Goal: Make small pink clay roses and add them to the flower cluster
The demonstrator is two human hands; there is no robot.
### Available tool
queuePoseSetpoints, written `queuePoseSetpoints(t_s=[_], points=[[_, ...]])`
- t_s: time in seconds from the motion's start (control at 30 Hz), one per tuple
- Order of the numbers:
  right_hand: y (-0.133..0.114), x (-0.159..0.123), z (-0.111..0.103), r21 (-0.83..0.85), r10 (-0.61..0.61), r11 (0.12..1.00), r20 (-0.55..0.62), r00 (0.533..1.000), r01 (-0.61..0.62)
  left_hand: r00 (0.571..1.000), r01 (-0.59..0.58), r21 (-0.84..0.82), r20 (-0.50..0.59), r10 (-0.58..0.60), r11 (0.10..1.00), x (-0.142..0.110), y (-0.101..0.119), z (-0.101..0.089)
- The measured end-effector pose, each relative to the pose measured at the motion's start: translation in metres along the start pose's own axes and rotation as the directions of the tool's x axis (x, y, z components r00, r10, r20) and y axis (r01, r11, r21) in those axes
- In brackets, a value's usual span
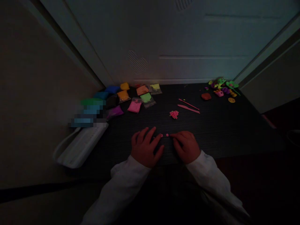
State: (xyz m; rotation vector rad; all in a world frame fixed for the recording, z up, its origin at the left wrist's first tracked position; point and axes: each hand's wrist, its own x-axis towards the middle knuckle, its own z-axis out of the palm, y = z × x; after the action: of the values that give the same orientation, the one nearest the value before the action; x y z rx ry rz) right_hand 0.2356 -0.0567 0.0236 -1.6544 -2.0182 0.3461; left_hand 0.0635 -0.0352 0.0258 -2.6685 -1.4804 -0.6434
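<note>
Two small pink clay balls (pixel 167 135) lie on the dark tabletop between my hands. My left hand (pixel 147 147) rests palm down with its fingers spread; its index fingertip is at the left ball (pixel 161 135). My right hand (pixel 186 145) has its index finger stretched out, the tip just right of the other ball, with the thumb apart and the remaining fingers curled. Beyond my hands sits a cluster of small pink clay pieces (pixel 174 114). Behind it to the right lie two pink modelling tools, a thin stick (pixel 188 104) and a flat knife-like one (pixel 188 108).
Bags of coloured clay, among them a pink one (pixel 135 105) and a green one (pixel 146 97), fill the back left. A white power strip (pixel 83 145) lies at the left edge. Shaped clay pieces (pixel 219 89) and a red lump (pixel 206 96) sit back right, before a pale panel (pixel 150 40).
</note>
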Motion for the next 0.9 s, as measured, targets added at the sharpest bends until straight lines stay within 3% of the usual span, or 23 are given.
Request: queuePoseSetpoints(t_s=[0.9], points=[[-0.0007,0.0001,0.0001,0.007,-0.003,1.000,-0.014,1.000,0.003,0.999,-0.008,-0.004,0.045,0.008,1.000,0.0014,0.0026,0.0000]])
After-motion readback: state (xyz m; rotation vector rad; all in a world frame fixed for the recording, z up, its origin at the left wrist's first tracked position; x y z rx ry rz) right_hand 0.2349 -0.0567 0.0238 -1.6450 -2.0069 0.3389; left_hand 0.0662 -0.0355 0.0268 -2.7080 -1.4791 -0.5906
